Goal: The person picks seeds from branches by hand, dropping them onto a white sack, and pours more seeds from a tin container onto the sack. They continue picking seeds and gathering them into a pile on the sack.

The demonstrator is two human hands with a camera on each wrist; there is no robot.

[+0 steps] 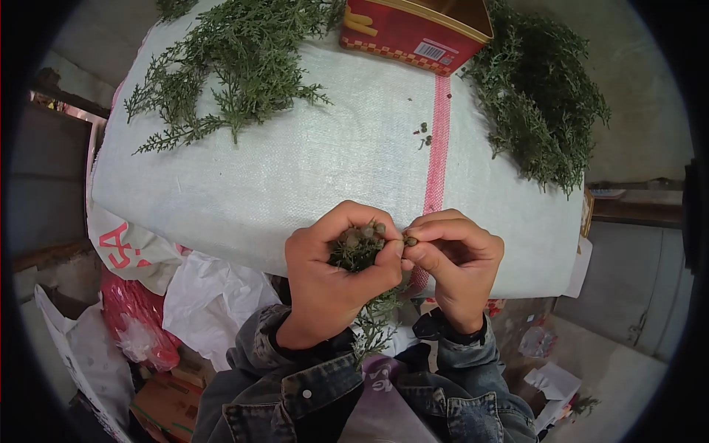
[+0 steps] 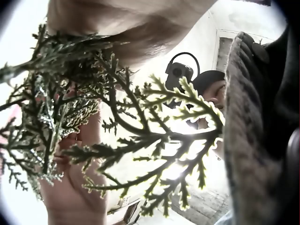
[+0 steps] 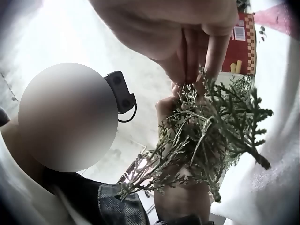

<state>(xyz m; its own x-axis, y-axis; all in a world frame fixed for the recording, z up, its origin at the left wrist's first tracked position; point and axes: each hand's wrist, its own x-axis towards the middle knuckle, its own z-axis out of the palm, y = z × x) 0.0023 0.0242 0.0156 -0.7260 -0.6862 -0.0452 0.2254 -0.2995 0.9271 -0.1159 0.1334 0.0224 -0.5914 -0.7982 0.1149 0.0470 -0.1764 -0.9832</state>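
In the head view my left hand (image 1: 317,277) grips a green conifer sprig (image 1: 354,255) with scaly leaves, its lower end hanging toward the jacket. Several small round cones (image 1: 368,231) show between the thumb and index finger. My right hand (image 1: 465,266) meets the left fingertips and pinches one brownish round cone (image 1: 410,241) between thumb and index finger. Side twigs (image 2: 159,136) spread out below the left hand in the left wrist view. From the right wrist, the sprig (image 3: 206,126) hangs under both hands, and the pinched cone is hidden there.
A stuffed white woven sack (image 1: 317,162) with a pink stripe forms the work surface. On it are a red tin (image 1: 406,40), conifer branches at the left (image 1: 236,70) and right (image 1: 539,96), and a few loose cones (image 1: 425,133). Bags and a cardboard box (image 1: 166,402) lie below left.
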